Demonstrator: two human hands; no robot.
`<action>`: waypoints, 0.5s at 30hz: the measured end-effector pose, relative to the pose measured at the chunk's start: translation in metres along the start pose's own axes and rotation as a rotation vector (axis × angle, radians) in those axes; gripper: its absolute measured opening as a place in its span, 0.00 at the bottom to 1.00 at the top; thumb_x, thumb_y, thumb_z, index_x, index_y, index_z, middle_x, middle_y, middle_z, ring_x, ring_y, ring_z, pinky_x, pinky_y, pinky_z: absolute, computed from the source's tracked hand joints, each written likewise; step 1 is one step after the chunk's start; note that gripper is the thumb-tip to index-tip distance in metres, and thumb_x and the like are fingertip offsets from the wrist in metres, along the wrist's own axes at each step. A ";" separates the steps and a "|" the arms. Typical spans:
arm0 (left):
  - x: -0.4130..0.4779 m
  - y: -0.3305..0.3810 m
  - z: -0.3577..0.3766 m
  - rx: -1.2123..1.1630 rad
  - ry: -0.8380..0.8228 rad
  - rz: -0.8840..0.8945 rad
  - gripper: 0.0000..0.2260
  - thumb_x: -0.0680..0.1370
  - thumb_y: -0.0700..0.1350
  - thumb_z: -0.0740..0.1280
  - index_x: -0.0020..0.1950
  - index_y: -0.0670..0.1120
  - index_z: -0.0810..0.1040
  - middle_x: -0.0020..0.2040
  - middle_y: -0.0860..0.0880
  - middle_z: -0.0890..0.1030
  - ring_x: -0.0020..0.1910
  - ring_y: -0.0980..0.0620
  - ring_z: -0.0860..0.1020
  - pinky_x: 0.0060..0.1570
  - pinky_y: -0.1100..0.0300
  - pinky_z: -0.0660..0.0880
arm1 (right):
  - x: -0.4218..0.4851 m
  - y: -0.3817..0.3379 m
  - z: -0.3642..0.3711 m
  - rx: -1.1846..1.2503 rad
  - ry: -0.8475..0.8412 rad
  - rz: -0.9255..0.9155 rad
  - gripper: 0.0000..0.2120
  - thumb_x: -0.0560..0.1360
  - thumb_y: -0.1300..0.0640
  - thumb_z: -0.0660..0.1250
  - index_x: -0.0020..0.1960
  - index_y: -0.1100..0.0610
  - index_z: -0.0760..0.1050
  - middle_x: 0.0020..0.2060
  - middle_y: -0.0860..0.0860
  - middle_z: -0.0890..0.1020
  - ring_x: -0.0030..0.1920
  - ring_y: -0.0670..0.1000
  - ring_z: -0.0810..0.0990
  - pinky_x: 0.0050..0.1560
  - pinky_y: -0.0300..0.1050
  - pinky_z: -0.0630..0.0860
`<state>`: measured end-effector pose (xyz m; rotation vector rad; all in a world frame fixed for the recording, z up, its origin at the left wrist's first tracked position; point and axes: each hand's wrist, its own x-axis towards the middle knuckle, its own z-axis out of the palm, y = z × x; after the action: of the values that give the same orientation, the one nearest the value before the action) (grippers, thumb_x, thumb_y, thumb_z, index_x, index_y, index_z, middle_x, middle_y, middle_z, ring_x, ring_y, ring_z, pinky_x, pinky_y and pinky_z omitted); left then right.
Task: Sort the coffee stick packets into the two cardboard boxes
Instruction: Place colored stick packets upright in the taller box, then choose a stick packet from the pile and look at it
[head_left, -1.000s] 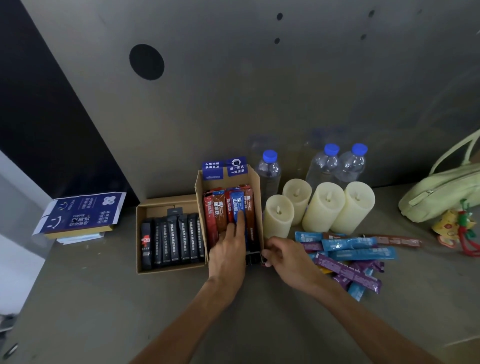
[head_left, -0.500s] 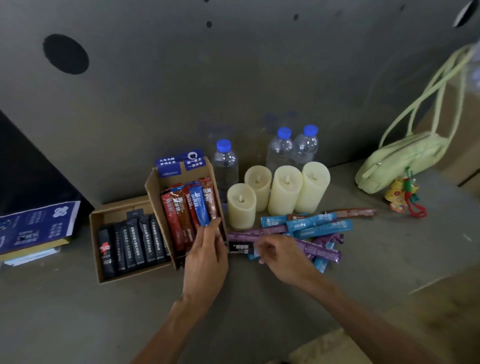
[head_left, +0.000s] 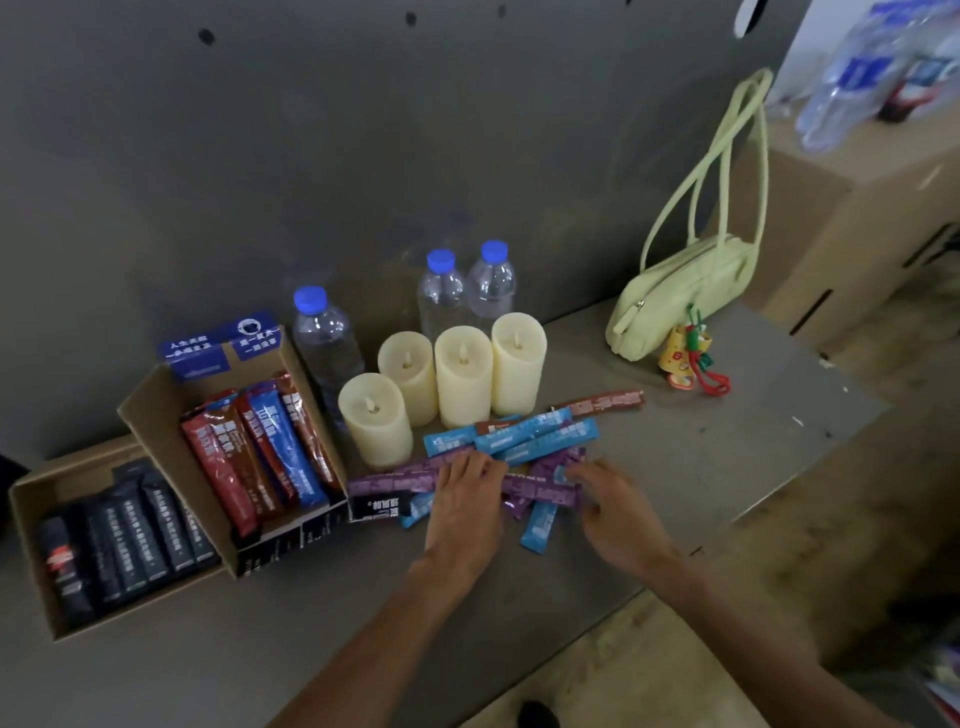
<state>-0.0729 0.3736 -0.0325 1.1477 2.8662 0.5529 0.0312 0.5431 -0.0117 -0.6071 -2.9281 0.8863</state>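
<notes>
**Selecting the next stick from the loose pile.** Both hands are over the loose coffee stick packets (head_left: 540, 441) at centre frame, just below four candles (head_left: 462, 374).

By judgement, the step goes best if one stick is isolated by colour. Lift it by one end so its neighbours are not dragged, then lay it parallel to those already in its box.

The taller cardboard box (head_left: 150, 415), left of centre, holds red, brown and blue sticks. The low cardboard box (head_left: 67, 470), lower left, holds black ones. A black packet (head_left: 376, 506) lies beside the taller box's front corner.

The left hand (head_left: 464, 514) is palm down, with extended fingers resting on the purple packets (head_left: 395, 480) and gripping nothing. The right hand (head_left: 618, 519) enters from the lower right with its fingertips on the pile. Whether they pinch a packet cannot be told.
</notes>
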 end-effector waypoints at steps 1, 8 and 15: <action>0.000 0.001 0.001 -0.008 0.011 -0.007 0.19 0.73 0.37 0.68 0.64 0.46 0.77 0.61 0.48 0.76 0.63 0.45 0.73 0.66 0.50 0.68 | 0.001 0.002 0.001 0.000 -0.014 -0.002 0.19 0.75 0.67 0.65 0.63 0.53 0.78 0.56 0.48 0.76 0.57 0.51 0.76 0.57 0.38 0.71; -0.007 -0.004 -0.009 -0.132 0.106 -0.079 0.12 0.80 0.42 0.64 0.63 0.47 0.78 0.61 0.48 0.79 0.64 0.48 0.74 0.67 0.50 0.67 | 0.013 -0.003 -0.009 0.124 0.003 -0.021 0.13 0.77 0.67 0.66 0.55 0.53 0.81 0.49 0.43 0.79 0.46 0.41 0.77 0.46 0.23 0.70; -0.029 -0.016 -0.011 -0.163 0.115 -0.082 0.10 0.74 0.40 0.71 0.54 0.49 0.80 0.52 0.50 0.78 0.53 0.49 0.77 0.55 0.53 0.75 | 0.022 -0.024 -0.001 0.367 0.044 0.044 0.14 0.76 0.67 0.69 0.45 0.46 0.80 0.42 0.40 0.83 0.44 0.37 0.82 0.44 0.26 0.74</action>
<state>-0.0637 0.3402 -0.0311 1.0004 2.8806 0.8575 0.0024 0.5342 0.0001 -0.6538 -2.6208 1.3504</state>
